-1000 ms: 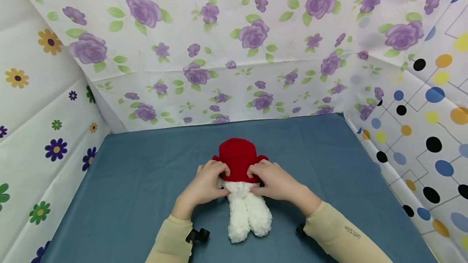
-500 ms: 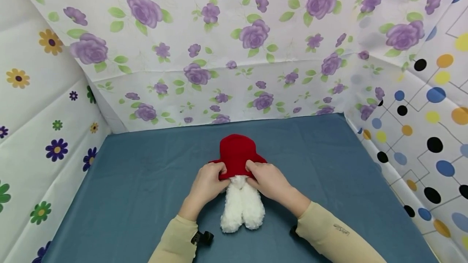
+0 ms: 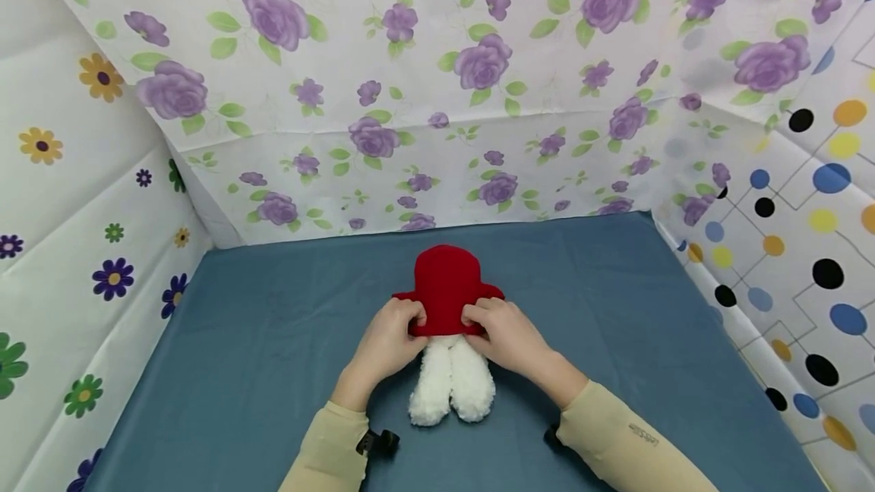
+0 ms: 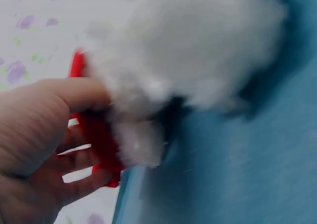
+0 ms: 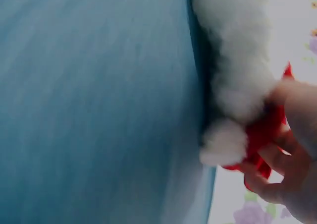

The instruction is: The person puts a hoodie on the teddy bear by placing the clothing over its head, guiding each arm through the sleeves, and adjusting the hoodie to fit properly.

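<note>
A white fluffy plush toy [image 3: 453, 382] lies on the blue cloth, its two legs pointing toward me. A red garment [image 3: 447, 279] with short sleeve-like sides covers its upper part; the toy's head is not visible. My left hand [image 3: 390, 332] pinches the garment's lower left edge between thumb and curled fingers. At the lower right edge, my right hand [image 3: 509, 331] grips the hem the same way. Up close in the left wrist view, the thumb presses the red fabric [image 4: 101, 140] beside the blurred white fur. The right wrist view has red cloth [image 5: 265, 135] between thumb and fingers.
A blue cloth [image 3: 294, 325] covers the table. White sheets with purple roses [image 3: 478, 59], flowers at left and coloured dots at right stand around it as walls. A black wrist strap mount [image 3: 379, 443] sits at the left sleeve.
Both hands have pulled the red garment's hem down a little over the white toy, and less of the fur around its waist shows. The legs have shifted slightly left and away from me.
</note>
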Tool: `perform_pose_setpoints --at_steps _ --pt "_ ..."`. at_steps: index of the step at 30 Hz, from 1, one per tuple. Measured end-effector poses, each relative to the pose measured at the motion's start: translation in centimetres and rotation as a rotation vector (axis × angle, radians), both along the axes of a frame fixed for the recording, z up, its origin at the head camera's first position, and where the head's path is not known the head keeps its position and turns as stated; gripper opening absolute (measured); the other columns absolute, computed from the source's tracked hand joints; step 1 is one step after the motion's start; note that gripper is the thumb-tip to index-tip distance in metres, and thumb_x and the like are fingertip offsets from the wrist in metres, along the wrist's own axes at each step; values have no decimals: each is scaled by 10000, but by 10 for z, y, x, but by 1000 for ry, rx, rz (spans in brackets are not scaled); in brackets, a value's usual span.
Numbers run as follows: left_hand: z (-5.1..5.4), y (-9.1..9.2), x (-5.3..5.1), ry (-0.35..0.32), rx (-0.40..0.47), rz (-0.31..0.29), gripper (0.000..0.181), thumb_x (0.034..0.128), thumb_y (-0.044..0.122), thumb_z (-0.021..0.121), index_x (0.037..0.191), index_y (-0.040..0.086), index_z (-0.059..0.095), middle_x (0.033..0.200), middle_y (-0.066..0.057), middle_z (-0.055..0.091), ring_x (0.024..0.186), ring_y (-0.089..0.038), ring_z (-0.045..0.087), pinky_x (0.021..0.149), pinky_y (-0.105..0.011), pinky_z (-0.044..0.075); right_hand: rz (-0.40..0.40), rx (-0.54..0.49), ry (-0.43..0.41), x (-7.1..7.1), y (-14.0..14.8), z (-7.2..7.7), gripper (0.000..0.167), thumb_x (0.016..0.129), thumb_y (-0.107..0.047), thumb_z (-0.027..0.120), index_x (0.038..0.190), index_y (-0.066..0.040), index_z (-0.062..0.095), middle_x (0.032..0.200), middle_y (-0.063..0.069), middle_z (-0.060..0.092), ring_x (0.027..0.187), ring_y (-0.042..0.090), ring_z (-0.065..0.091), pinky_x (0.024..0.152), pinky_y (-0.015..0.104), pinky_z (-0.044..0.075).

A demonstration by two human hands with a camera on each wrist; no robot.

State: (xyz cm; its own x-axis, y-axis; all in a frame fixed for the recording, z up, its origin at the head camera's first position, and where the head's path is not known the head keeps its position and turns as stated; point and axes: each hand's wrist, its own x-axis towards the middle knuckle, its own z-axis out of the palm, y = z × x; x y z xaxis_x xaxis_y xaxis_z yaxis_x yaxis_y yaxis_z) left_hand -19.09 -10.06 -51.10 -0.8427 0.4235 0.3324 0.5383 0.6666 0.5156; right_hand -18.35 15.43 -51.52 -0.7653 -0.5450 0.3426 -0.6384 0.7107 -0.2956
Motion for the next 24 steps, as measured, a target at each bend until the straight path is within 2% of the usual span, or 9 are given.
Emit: perform_pose_setpoints --at_steps 3,7,11,17,24 --pt "2 -8 -3 -27 9 -43 307 837 48 879 857 181 603 903 49 562 850 -146 482 711 -339 474 32 -1 -17 3 12 5 120 944 -239 846 1011 -228 747 989 -59 652 842 94 575 757 328 528" --pt "3 -14 -7 -64 10 -98 255 849 91 889 900 203 666 1019 52 596 939 -137 500 765 -351 511 73 14 -21 6 23 13 163 931 -301 872 1075 -227 851 1076 -24 719 909 118 642 782 334 564" --pt "3 -14 -7 -77 12 -145 245 839 118 918 845 227 700 1018 59 587 968 -125 503 753 -320 534 76 56 -25 8 24 15 171 890 -278 910 1046 -214 880 978 -22 732 849 128 634 721 288 541" --pt "5 -14 -5 -97 -3 -161 261 834 231 954 756 255 706 1013 60 561 969 -108 487 730 -281 534 79 135 4 10 18 18 166 869 -230 926 1029 -211 885 827 -37 707 734 115 617 674 269 525" --pt "8 -13 -2 -95 -25 -159 334 822 341 960 639 300 684 948 84 531 927 -100 476 776 -355 466 109 178 -24 17 16 26 192 889 -207 905 1076 -173 875 796 -19 647 728 130 569 660 255 501"
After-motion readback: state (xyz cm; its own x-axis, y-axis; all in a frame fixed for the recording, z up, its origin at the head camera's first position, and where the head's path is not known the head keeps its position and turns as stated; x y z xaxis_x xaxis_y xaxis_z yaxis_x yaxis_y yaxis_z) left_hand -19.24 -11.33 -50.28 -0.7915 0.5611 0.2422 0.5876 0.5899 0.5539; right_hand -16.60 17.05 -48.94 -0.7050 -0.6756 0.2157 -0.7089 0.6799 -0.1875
